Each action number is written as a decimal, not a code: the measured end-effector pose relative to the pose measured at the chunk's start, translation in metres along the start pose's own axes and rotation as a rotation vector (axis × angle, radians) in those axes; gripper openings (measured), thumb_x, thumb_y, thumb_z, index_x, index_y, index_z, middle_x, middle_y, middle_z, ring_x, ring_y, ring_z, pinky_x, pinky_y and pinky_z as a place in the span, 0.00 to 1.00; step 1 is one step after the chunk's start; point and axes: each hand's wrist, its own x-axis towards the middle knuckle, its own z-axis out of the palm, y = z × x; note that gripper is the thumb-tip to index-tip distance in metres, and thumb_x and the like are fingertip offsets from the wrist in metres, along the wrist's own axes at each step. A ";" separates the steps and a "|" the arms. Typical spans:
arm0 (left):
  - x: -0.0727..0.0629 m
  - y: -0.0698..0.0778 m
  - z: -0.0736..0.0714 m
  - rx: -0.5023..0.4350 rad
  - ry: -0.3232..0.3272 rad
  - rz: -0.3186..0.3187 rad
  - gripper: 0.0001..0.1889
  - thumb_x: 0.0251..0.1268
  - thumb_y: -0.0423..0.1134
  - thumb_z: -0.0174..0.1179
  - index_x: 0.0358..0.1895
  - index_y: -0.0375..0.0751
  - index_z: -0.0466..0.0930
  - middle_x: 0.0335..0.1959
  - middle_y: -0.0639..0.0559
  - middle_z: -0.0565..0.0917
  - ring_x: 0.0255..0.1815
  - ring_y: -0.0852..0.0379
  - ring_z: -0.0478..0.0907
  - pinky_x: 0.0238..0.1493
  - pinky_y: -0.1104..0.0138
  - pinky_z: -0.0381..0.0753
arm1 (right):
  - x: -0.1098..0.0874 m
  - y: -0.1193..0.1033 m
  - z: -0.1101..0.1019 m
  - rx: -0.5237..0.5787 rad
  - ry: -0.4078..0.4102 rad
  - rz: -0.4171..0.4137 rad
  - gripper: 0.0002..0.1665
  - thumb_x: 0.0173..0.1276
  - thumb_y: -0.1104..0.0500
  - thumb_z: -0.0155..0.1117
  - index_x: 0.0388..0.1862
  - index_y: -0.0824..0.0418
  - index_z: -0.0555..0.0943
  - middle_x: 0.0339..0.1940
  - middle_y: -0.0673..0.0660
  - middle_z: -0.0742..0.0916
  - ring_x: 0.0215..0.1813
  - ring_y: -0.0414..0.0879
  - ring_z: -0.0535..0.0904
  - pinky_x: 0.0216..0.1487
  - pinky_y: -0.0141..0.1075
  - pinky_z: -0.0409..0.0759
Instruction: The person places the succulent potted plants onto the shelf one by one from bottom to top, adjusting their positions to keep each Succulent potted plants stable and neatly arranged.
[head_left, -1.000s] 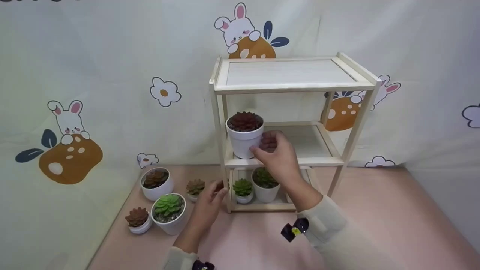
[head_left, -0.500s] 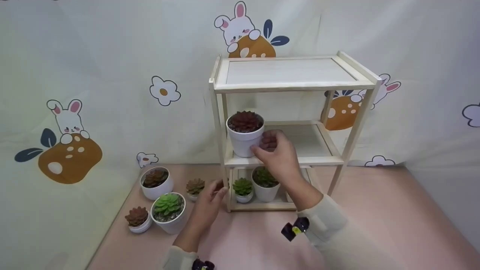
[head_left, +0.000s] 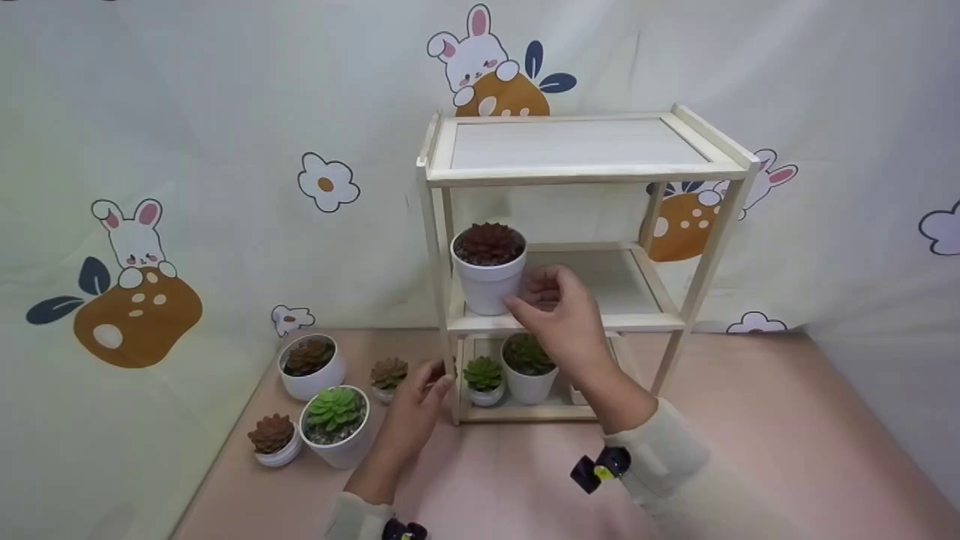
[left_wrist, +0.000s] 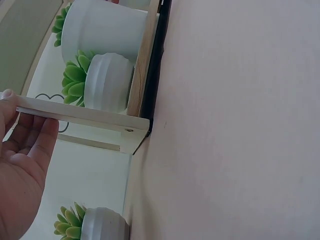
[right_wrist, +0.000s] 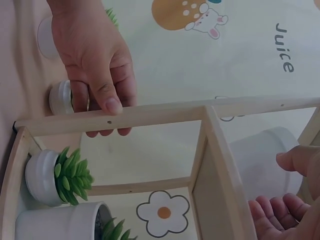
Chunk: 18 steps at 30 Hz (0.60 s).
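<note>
A white pot with a dark red succulent (head_left: 490, 277) stands upright at the left end of the middle shelf. Beside it is my right hand (head_left: 568, 324), thumb and fingers spread apart by the pot's right side; contact is hard to tell. In the right wrist view the thumb (right_wrist: 295, 161) overlaps the white pot (right_wrist: 265, 162). My left hand (head_left: 414, 411) grips the front left post of the wooden shelf rack (head_left: 570, 180). Thumb and fingers lie on opposite sides of that post (left_wrist: 85, 114) in the left wrist view.
On the bottom shelf sit a small green succulent (head_left: 484, 379), a larger potted one (head_left: 529, 371) and a partly hidden pot. Left of the rack are a bright green succulent (head_left: 336, 427) and brown ones (head_left: 311, 367), (head_left: 275, 441), (head_left: 388, 377) on the pink table.
My right hand has shifted slightly right and down, its fingers easing off the pot's side. The pot keeps its place on the shelf, and my left hand stays on the post.
</note>
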 end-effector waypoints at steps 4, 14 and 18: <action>-0.001 0.000 0.000 -0.006 0.000 -0.002 0.24 0.81 0.50 0.55 0.72 0.42 0.73 0.64 0.42 0.81 0.69 0.44 0.77 0.71 0.48 0.78 | -0.008 -0.002 -0.008 0.013 -0.005 -0.004 0.29 0.65 0.59 0.77 0.60 0.67 0.77 0.54 0.63 0.85 0.56 0.52 0.82 0.61 0.43 0.85; 0.000 -0.001 0.001 0.010 0.012 0.022 0.23 0.81 0.48 0.55 0.70 0.39 0.75 0.63 0.41 0.81 0.68 0.43 0.78 0.71 0.48 0.77 | -0.035 -0.004 -0.042 0.082 0.014 0.017 0.27 0.67 0.62 0.75 0.61 0.67 0.75 0.55 0.65 0.82 0.55 0.49 0.82 0.56 0.30 0.85; 0.000 -0.002 0.001 0.013 0.017 0.027 0.23 0.81 0.48 0.55 0.69 0.39 0.75 0.62 0.41 0.82 0.67 0.44 0.78 0.71 0.48 0.77 | -0.047 -0.001 -0.059 0.091 0.035 0.015 0.28 0.68 0.61 0.75 0.62 0.66 0.74 0.57 0.65 0.81 0.56 0.48 0.83 0.55 0.28 0.86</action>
